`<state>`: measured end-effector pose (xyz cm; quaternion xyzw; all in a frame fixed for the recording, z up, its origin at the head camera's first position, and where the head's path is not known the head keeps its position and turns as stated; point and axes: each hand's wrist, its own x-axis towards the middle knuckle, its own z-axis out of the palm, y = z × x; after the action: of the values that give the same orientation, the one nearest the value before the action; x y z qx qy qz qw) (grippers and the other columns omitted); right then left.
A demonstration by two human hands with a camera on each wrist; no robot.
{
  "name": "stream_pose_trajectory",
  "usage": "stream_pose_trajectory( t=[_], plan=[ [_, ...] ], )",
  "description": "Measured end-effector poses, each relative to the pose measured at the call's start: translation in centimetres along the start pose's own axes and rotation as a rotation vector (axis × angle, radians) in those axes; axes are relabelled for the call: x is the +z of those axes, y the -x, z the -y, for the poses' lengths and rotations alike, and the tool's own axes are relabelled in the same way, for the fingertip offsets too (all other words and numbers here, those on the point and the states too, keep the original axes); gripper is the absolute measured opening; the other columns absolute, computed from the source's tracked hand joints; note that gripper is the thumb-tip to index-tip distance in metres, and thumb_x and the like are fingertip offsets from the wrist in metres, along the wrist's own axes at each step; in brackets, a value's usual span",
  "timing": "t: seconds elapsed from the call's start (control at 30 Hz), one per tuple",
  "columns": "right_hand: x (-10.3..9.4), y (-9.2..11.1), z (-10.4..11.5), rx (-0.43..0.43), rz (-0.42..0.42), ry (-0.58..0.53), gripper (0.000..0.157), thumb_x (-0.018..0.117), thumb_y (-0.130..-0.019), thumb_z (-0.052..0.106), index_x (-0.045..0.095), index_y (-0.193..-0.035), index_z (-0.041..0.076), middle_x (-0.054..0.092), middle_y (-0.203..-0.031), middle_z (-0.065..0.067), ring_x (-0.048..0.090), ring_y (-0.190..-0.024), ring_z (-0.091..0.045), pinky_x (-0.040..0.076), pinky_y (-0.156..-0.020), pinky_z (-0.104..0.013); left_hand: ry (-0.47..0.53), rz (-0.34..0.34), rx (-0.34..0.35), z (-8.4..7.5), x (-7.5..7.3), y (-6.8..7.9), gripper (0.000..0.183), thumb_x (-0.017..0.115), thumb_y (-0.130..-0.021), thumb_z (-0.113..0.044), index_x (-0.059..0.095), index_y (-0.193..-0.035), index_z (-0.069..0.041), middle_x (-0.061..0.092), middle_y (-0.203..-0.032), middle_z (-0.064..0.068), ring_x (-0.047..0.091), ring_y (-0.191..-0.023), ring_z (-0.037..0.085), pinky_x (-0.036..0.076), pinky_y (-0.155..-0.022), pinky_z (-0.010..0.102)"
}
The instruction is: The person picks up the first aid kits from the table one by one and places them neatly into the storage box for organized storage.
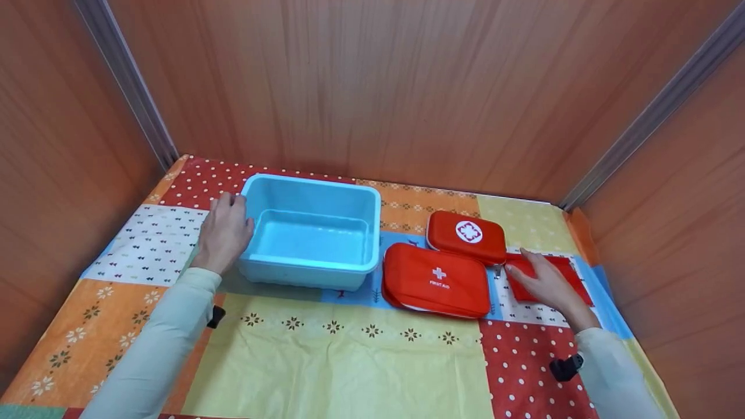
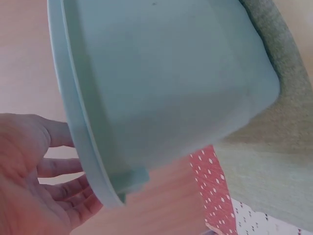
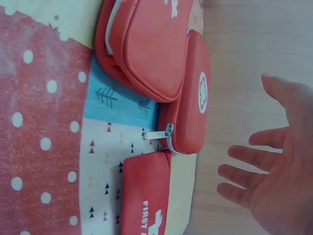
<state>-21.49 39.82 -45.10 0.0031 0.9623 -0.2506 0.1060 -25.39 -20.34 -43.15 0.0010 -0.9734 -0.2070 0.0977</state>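
A light blue plastic basin (image 1: 314, 278) stands on the patterned cloth. My left hand (image 1: 224, 233) is at its left rim, fingers loosely bent; in the left wrist view their tips pass behind the rim (image 2: 80, 107), so whether they touch it is hidden. Over on the right, my right hand (image 1: 547, 282) hovers with spread fingers above a flat red pouch (image 1: 573, 279), partly covering it. In the right wrist view this pouch (image 3: 144, 188) bears white "FIRST" lettering, and nothing lies in the hand (image 3: 279, 166).
Between basin and pouch lie a larger red first aid case (image 1: 433, 291) with a white cross and, behind it, a smaller red case (image 1: 492, 235) with a round white emblem. A wood-patterned wall (image 1: 372, 87) closes off the back; similar panels flank both sides.
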Motion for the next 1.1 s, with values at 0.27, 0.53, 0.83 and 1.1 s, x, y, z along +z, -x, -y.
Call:
stream_pose_trajectory(
  t=[0.27,0.53,0.83,1.1],
  plan=[
    [0.9,0.1,-0.2,0.049,0.020,-0.064,0.093,0.048,-0.091,0.067,0.019,-0.156,0.007,0.029,-0.155,-0.023,0.034,-0.136,-0.046,0.042,-0.103,-0.063,0.041,-0.002,-0.069,1.9,-0.4,0.6,0.045,0.063,-0.094,-0.014,0.048,-0.128,0.010,0.048,-0.114,0.027,0.051,-0.112,0.048,0.049,-0.094,0.064],
    [2.4,-0.3,-0.5,0.150,0.081,-0.204,0.092,0.051,-0.091,0.064,0.020,-0.155,0.006,0.033,-0.154,-0.021,0.043,-0.131,-0.040,0.052,-0.099,-0.047,0.086,0.053,-0.088,2.1,-0.6,0.7,0.036,0.059,-0.097,-0.016,0.054,-0.122,0.011,0.056,-0.101,0.024,0.062,-0.104,0.048,0.055,-0.084,0.059],
    [5.4,-0.7,-0.5,0.274,0.099,-0.403,0.075,0.055,-0.097,0.049,0.032,-0.148,-0.001,0.051,-0.135,-0.023,0.060,-0.109,-0.033,0.057,-0.091,-0.038,0.106,0.070,-0.104,2.1,-0.6,0.7,0.036,0.056,-0.099,-0.015,0.056,-0.124,0.011,0.056,-0.103,0.025,0.061,-0.108,0.050,0.056,-0.083,0.056],
    [7.5,-1.3,-0.4,0.389,0.090,-0.508,0.058,0.060,-0.095,0.044,0.048,-0.129,-0.001,0.061,-0.109,-0.012,0.060,-0.091,-0.025,0.059,-0.080,-0.035,0.093,0.001,-0.059,2.1,-0.3,0.7,0.036,0.061,-0.096,-0.012,0.058,-0.121,0.014,0.058,-0.101,0.027,0.062,-0.106,0.051,0.052,-0.086,0.060]
  ],
)
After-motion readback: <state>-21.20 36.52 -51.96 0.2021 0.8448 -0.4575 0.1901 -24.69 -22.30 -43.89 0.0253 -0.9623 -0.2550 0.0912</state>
